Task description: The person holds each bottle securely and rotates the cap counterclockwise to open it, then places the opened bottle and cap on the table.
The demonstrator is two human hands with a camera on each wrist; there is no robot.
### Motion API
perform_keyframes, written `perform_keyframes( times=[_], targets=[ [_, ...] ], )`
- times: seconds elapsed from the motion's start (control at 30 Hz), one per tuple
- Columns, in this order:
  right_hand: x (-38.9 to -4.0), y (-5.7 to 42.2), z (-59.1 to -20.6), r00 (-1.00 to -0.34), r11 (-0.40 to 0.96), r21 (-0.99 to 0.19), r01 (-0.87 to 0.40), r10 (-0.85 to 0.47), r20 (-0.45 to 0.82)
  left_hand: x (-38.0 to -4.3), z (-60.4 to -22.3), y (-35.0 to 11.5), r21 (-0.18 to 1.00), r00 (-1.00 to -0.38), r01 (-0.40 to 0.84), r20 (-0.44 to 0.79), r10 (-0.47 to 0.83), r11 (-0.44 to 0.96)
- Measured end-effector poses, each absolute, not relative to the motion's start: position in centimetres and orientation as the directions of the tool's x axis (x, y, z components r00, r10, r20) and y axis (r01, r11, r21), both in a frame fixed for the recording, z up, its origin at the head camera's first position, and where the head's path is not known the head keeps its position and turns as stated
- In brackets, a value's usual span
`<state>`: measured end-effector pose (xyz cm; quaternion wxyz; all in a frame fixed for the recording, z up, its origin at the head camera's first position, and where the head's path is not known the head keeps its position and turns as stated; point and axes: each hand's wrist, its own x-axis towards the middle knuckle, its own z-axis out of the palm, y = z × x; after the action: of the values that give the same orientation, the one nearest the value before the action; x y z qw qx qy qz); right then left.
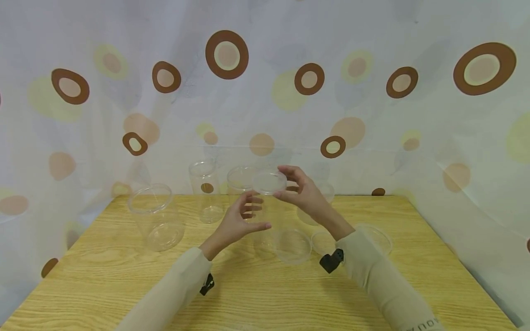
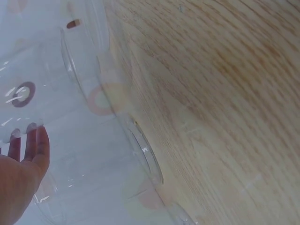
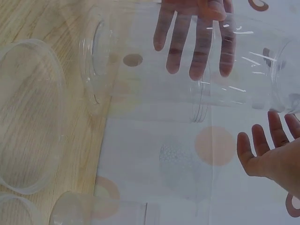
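"From the head view, what's being held?"

"The left hand (image 1: 236, 221) has its fingers curled round a clear cylindrical jar (image 1: 274, 212), over the middle of the surface (image 1: 256, 294). The right hand (image 1: 305, 196) pinches a round lid (image 1: 269, 182) by its edge, at the jar's top. I can't tell if the base touches down."

"And around them?"

"A wide clear tub (image 1: 155, 216) and a tall clear canister (image 1: 204, 200) stand to the left, and three loose lids (image 1: 293, 248) lie in front and to the right."

"The left wrist view?"

"Left fingers against clear plastic at the lower left; the layers overlap too much to separate."

"And the right wrist view?"

"The left fingers show through the jar's wall, grasping it. The right fingers are up at the lid end. Two loose lids show at the left edge."
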<state>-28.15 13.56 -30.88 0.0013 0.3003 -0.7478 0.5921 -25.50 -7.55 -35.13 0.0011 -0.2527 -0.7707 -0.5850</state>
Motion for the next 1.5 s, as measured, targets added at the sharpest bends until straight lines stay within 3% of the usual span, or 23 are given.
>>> perform_keyframes(
  times=[0.27, 0.63, 0.93, 1.5],
  targets=[
    [-28.2, 13.1, -31.0, -0.845, 0.156, -0.885, -0.439, -0.405, 0.348, -25.5, -35.3, -7.5, 0.901, -0.869, 0.395, 0.303, 0.391, 0.178],
    [-28.8, 14.0, -30.9, -0.779, 0.067, -0.906, -0.418, -0.539, 0.319, -25.7, -35.6, -7.7, 0.900, -0.859, 0.401, 0.304, 0.412, 0.172],
    [-29.1, 14.6, -31.1, -0.766, 0.062, -0.922, -0.382, -0.579, 0.279, -25.6, -35.7, -7.6, 0.899, -0.859, 0.398, 0.296, 0.417, 0.181],
    [-27.5, 12.5, -31.6, -0.837, 0.211, -0.829, -0.518, -0.323, 0.441, -25.2, -35.7, -7.2, 0.912, -0.895, 0.366, 0.291, 0.339, 0.185]
  ],
)
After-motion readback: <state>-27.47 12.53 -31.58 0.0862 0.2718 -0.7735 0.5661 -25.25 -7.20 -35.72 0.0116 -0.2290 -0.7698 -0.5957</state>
